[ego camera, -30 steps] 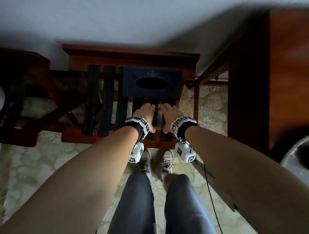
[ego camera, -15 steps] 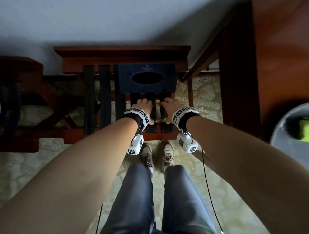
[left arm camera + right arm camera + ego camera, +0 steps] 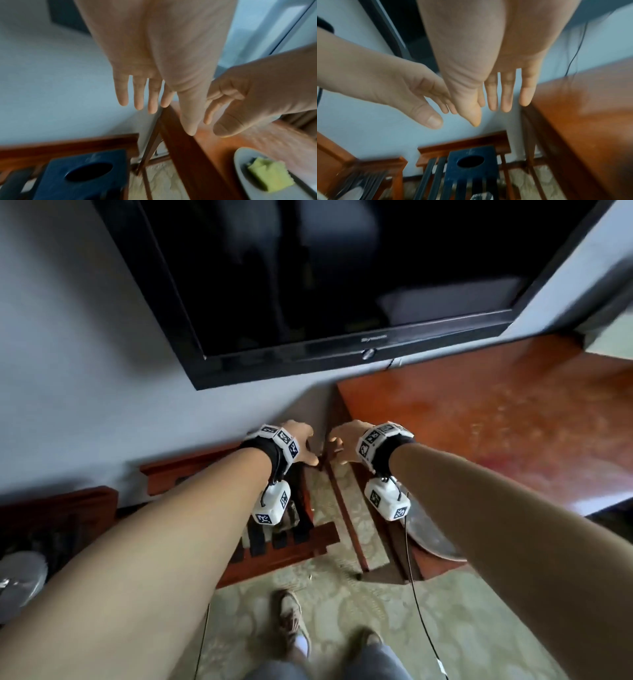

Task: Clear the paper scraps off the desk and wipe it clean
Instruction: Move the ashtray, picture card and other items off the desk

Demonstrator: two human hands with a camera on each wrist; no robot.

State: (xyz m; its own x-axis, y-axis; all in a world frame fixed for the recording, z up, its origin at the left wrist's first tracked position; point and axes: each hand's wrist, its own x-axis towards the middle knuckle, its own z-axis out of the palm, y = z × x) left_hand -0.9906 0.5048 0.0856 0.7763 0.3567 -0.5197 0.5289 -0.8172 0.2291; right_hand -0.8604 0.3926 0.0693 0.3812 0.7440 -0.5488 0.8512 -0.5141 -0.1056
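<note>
The reddish wooden desk [image 3: 496, 422] stands at the right against the wall; its top shows pale specks and glare, and I cannot make out paper scraps. A grey plate [image 3: 243, 180] with a yellow sponge [image 3: 267, 174] lies on the desk near its left edge. In the head view the plate [image 3: 431, 532] is partly hidden by my right forearm. My left hand [image 3: 306, 446] and right hand [image 3: 337, 445] hover side by side in the air at the desk's left corner. Both have straight, spread fingers [image 3: 139, 94] [image 3: 506, 93] and hold nothing.
A black TV [image 3: 308, 285] hangs on the wall above. Below my hands stands a wooden luggage rack [image 3: 287, 542] with dark straps, carrying a dark blue tissue box [image 3: 471, 166] and a clear object [image 3: 481, 196]. Patterned carpet [image 3: 462, 611] lies underfoot.
Both hands have let go of the shiny object on the rack and risen toward the desk corner. The head view has swung up and right, bringing the TV and desk top into sight.
</note>
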